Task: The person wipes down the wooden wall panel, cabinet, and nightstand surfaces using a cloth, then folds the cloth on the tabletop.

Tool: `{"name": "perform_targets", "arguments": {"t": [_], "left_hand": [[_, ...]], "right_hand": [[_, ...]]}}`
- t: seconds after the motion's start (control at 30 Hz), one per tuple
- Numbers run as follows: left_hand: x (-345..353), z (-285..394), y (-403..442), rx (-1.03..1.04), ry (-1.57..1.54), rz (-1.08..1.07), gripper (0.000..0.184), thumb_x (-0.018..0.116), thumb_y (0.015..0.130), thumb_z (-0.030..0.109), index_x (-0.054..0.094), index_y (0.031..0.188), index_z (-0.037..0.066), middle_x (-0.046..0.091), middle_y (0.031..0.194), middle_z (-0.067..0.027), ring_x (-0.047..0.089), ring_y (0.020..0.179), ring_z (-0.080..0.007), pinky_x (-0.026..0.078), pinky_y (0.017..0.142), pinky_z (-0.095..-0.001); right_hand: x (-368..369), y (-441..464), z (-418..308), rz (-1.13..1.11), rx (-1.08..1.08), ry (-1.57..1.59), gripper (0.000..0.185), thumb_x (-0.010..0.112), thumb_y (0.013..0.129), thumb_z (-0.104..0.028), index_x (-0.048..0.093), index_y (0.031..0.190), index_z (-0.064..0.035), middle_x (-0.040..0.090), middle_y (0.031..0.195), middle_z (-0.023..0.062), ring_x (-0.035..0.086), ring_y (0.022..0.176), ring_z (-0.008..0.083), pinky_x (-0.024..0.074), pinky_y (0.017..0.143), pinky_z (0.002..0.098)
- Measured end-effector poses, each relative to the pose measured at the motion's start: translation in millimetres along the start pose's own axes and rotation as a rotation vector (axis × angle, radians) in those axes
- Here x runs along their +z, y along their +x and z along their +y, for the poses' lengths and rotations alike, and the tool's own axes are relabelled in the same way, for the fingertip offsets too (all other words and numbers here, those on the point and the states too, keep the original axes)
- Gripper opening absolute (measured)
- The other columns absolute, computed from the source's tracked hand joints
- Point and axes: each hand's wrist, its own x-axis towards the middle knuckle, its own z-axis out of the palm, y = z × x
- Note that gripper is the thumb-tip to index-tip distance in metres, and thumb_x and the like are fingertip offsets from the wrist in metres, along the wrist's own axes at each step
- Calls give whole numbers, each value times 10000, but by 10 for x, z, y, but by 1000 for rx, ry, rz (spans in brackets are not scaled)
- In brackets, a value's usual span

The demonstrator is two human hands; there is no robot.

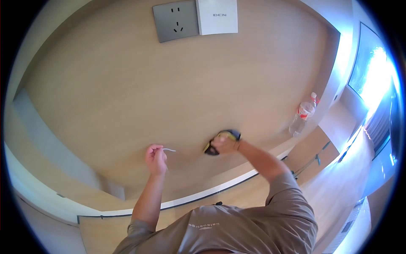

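My left hand (156,158) is closed in a pinch on a thin white strip (169,150), whose free end sticks out to the right over the wood-coloured surface (169,93). To its right, my right hand (225,144) grips a black and yellow object (230,134), slightly blurred, held close to the same surface. What kind of object it is I cannot make out. The two hands are apart.
A grey socket plate (176,21) and a white plate (218,17) are at the top. A clear plastic bottle (301,118) with a red label stands at the right edge. Beyond it are a wooden box-like piece (315,154) and a bright window (370,63).
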Motion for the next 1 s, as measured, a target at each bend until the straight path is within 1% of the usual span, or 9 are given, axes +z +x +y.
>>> {"name": "perform_targets", "arguments": {"t": [0.07, 0.2, 0.4, 0.47, 0.63, 0.7, 0.73, 0.83, 1.0], "left_hand": [[-5, -41, 19, -5, 3, 22, 86, 534, 908, -26, 587, 901, 41, 439, 625, 47, 358, 494, -27, 275, 427, -219], [-67, -71, 47, -8, -3, 26, 94, 539, 905, -26, 590, 892, 51, 451, 632, 43, 370, 500, -32, 278, 428, -217], [145, -83, -75, -48, 6, 54, 94, 548, 899, -27, 578, 887, 61, 474, 634, 28, 389, 498, -40, 289, 432, -217], [135, -194, -195, -78, 79, -4, 94, 552, 899, -27, 575, 890, 64, 479, 635, 26, 397, 501, -41, 292, 433, -217], [163, -417, -294, -175, 209, -89, 83, 546, 907, -16, 565, 935, 59, 504, 654, 20, 452, 548, -46, 346, 471, -219], [333, -341, -318, -187, 230, -202, 72, 553, 913, -7, 565, 943, 58, 526, 673, 10, 467, 561, -53, 363, 486, -218], [429, -336, -298, -181, 240, -299, 62, 559, 920, 2, 564, 950, 56, 548, 693, -1, 481, 573, -59, 379, 500, -217], [729, -483, -184, -483, 194, -570, 48, 569, 939, 26, 572, 982, 47, 596, 772, -26, 539, 643, -80, 435, 565, -225], [1114, -749, -79, -285, 231, -825, 73, 564, 954, 39, 572, 1026, 28, 608, 832, -46, 588, 763, -113, 491, 691, -260]], "right_hand": [[-930, 289, 519, -226, 289, 290, 216, 658, 735, -265, 649, 894, -120, 612, 906, 66, 594, 803, 264, 478, 685, 424], [-1900, 565, 1265, 457, 158, -121, 380, 724, 623, -294, 572, 940, -151, 555, 926, 80, 515, 874, 329, 364, 774, 493], [-859, 927, 458, 1036, 959, -185, 374, 651, 627, -229, 549, 962, -101, 528, 932, 147, 500, 939, 354, 342, 798, 512], [-272, 653, -191, 363, 815, -45, 252, 705, 618, -334, 606, 805, -196, 560, 898, 72, 521, 923, 309, 357, 779, 491], [-351, 506, -316, 591, 272, -7, 472, 786, 555, -406, 674, 969, -208, 621, 896, 77, 600, 869, 293, 420, 797, 405], [-143, 203, -203, 376, 685, 510, 396, 763, 607, -439, 684, 957, -272, 595, 992, 33, 548, 1003, 263, 380, 800, 455], [-528, 52, 184, 486, 330, -27, 340, 744, 648, -442, 675, 925, -257, 589, 955, 40, 557, 962, 277, 378, 798, 452], [-1250, -327, 1069, 261, 563, -189, 324, 721, 613, -343, 596, 873, -193, 577, 868, 98, 561, 856, 327, 370, 777, 471], [-1529, -175, 1596, 1147, 1103, -295, 380, 624, 624, -117, 521, 987, -73, 520, 963, 159, 477, 906, 347, 328, 821, 464]]}}
